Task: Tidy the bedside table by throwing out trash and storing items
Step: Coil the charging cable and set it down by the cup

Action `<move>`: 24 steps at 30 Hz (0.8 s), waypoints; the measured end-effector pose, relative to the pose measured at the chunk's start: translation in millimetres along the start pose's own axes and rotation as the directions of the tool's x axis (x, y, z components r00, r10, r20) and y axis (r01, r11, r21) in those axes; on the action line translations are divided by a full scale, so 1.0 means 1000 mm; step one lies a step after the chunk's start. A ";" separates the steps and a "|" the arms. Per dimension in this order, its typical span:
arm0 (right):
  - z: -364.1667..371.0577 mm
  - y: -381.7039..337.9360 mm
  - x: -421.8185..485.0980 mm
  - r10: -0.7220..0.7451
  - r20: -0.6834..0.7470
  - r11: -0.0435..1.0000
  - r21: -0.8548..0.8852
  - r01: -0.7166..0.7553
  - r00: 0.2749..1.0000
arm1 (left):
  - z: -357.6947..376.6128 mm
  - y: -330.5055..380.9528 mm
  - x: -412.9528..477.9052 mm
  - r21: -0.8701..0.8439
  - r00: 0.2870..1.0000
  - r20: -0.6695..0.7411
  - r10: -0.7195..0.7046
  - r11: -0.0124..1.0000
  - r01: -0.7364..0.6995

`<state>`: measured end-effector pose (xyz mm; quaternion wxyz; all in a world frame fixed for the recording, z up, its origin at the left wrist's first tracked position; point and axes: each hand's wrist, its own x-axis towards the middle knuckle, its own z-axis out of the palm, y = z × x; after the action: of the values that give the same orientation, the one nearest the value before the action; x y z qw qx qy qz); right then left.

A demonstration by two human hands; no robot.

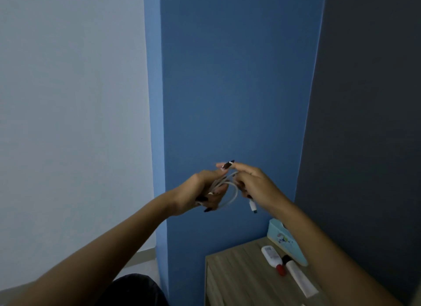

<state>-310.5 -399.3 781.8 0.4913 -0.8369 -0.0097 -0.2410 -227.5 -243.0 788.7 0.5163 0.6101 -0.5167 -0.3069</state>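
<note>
Holding coiled white cable [232,193] | left hand [200,191] fingers curled round loops | right hand [257,185] pinches it | plug [252,206] dangling below right fingers

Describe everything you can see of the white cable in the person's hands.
The white cable is thin, smooth, seemingly plastic-coated. It is gathered into loose loops, held in the air before the blue wall, above and left of the bedside table. The left hand grips the loops, curled round them; the right hand pinches the cable near their top. One end hangs free below the right hand, ending in a white plug.
</note>
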 end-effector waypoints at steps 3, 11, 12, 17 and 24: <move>0.009 0.006 -0.003 0.032 0.024 0.978 0.207 -0.036 0.999 | 0.002 0.001 0.005 -0.151 1.000 -0.006 0.028 0.988 -0.029; 0.007 0.016 -0.001 0.076 -0.047 0.970 0.234 -0.063 0.996 | 0.002 -0.006 0.018 0.172 0.954 -0.271 0.126 0.982 -0.081; 0.004 0.017 0.000 0.081 -0.060 0.971 0.231 -0.065 0.995 | 0.000 -0.007 0.020 0.321 0.930 -0.319 0.185 0.944 -0.078; -0.002 0.019 0.003 0.081 -0.088 0.969 0.239 -0.058 0.993 | 0.003 -0.013 0.025 0.444 0.873 -0.410 0.264 0.894 -0.062; 0.033 0.040 -0.011 0.099 -0.084 0.991 -0.082 -0.106 0.992 | 0.005 -0.009 0.032 -0.387 0.860 -0.509 -0.043 0.903 -0.185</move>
<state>-297.0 -389.9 731.7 0.4666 -0.8464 0.0631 -0.2487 -219.8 -275.4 783.7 0.7644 0.5225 -0.3067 -0.2207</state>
